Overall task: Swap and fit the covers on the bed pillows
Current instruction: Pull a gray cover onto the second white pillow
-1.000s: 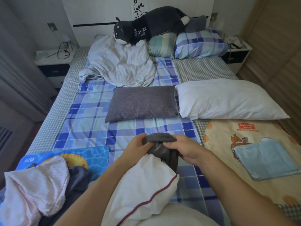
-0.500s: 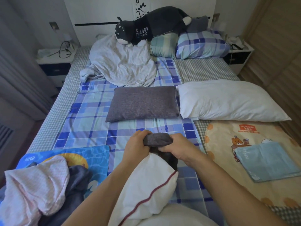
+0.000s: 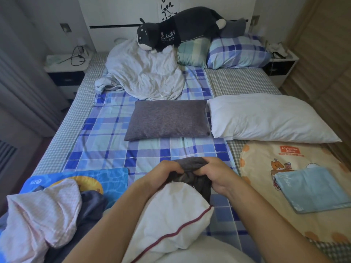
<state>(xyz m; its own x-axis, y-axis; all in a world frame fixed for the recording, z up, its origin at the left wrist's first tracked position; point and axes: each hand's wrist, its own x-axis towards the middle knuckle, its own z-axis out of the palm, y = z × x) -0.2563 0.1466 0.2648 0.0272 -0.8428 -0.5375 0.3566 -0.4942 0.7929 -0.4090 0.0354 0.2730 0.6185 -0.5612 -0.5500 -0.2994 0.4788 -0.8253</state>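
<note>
A white pillow (image 3: 171,215) with a dark red piped seam stands on end against my lap. A bunched dark grey cover (image 3: 191,168) sits over its top end. My left hand (image 3: 161,173) grips the cover's left side and my right hand (image 3: 218,175) grips its right side, fingers curled into the cloth. Beyond them on the bed lie a pillow in a grey cover (image 3: 168,119) and a bare white pillow (image 3: 266,118).
A folded light blue cloth (image 3: 315,188) lies on a cartoon-print sheet (image 3: 266,158) at the right. Pink and dark laundry (image 3: 41,215) is piled at the left. A crumpled white blanket (image 3: 144,73), a plush toy (image 3: 182,29) and plaid pillows (image 3: 237,52) sit at the headboard.
Both hands have stayed gripping the grey cover and drawn closer together over the pillow's top; more of the cover is bunched between them.
</note>
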